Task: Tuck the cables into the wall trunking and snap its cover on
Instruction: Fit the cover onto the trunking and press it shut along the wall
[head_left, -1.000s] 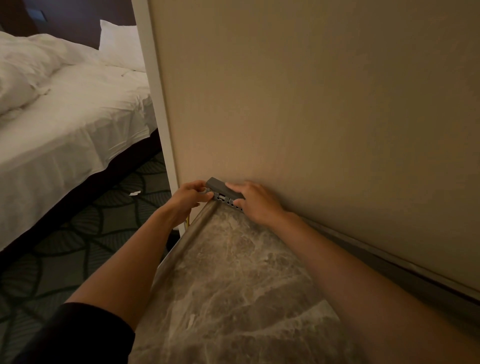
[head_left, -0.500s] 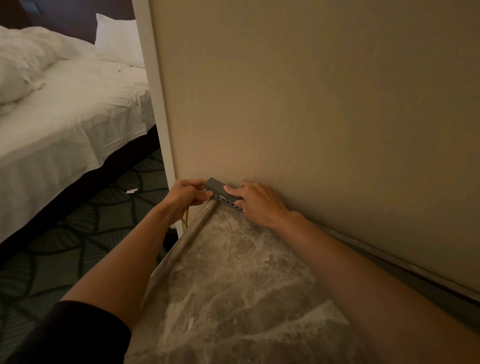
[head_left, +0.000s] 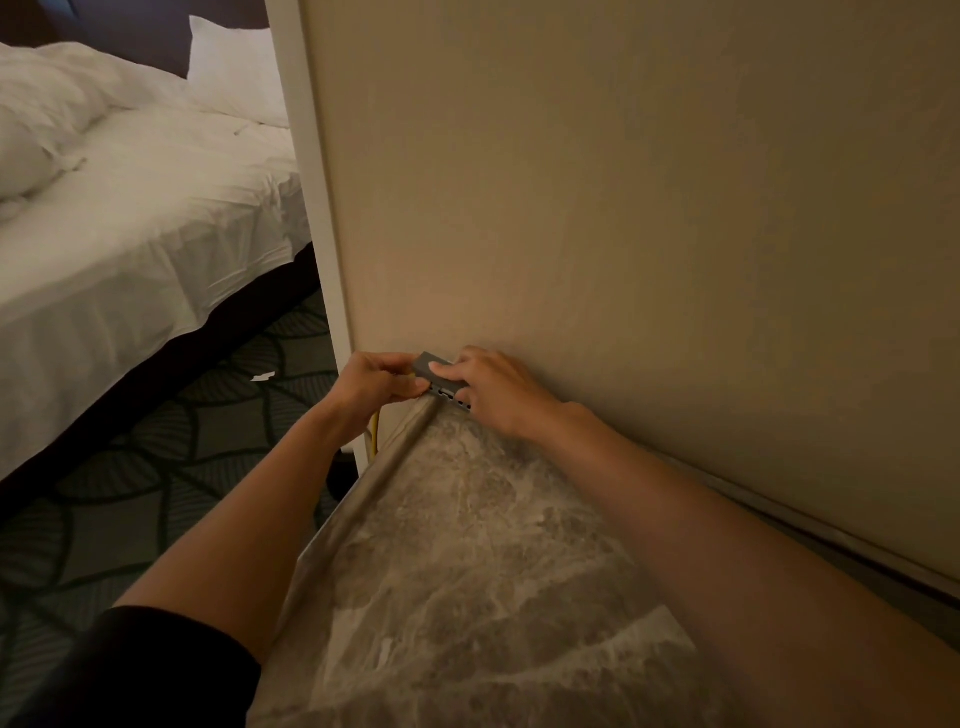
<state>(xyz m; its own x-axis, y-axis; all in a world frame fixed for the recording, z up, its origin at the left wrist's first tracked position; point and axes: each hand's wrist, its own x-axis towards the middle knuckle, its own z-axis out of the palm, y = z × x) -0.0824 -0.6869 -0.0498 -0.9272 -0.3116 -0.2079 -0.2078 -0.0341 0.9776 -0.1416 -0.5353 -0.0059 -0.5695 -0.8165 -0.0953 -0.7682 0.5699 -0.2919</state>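
A small grey box with a row of ports (head_left: 439, 376) rests at the far left corner of the marble top (head_left: 467, 545), against the beige wall. My right hand (head_left: 501, 392) lies over its right end with the thumb on its top face. My left hand (head_left: 376, 382) is closed at the box's left end. Below that hand a yellow cable (head_left: 374, 431) hangs down past the counter edge. A long channel (head_left: 831, 540) runs along the foot of the wall behind my right forearm; its inside is too dark to see.
The beige wall (head_left: 649, 208) ends at a white corner post (head_left: 311, 208). Beyond it stands a bed with white sheets (head_left: 130, 218) over patterned dark carpet (head_left: 156, 467). A small white scrap (head_left: 262, 376) lies on the carpet.
My left hand has closed in tighter on the left end of the grey box, and the yellow cable now shows below it. My right hand has stayed on the box.
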